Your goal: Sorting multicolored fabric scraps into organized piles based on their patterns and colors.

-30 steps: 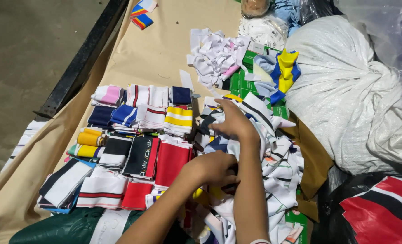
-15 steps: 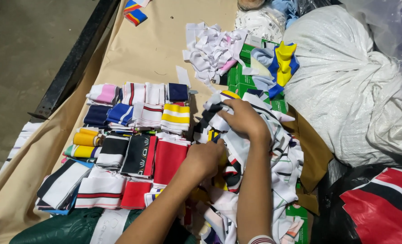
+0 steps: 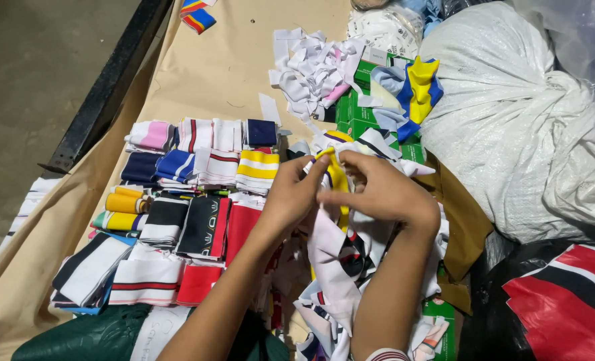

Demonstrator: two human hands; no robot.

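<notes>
My left hand (image 3: 296, 194) and my right hand (image 3: 377, 190) meet over a loose heap of striped fabric strips (image 3: 341, 267). Both pinch a yellow strip (image 3: 337, 175) that hangs down between them. The left fingers hold its upper end; the right fingers close around it from the right. To the left, folded rib-knit pieces (image 3: 197, 174) lie sorted in neat rows by colour: pink, navy, red-and-white, yellow-striped, black and red.
A tan cloth (image 3: 217, 67) covers the work surface. A pile of white strips (image 3: 311, 67) lies at the back, next to green boxes (image 3: 357, 110) and a yellow-and-blue strip (image 3: 418, 87). A big white sack (image 3: 511, 127) stands right; red-black-white fabric (image 3: 565, 294) lower right. A black rail (image 3: 110, 80) runs along the left.
My hands have risen out of the heap and come together. They now hold a yellow strip pulled up from the pile; before, they were digging among the striped pieces.
</notes>
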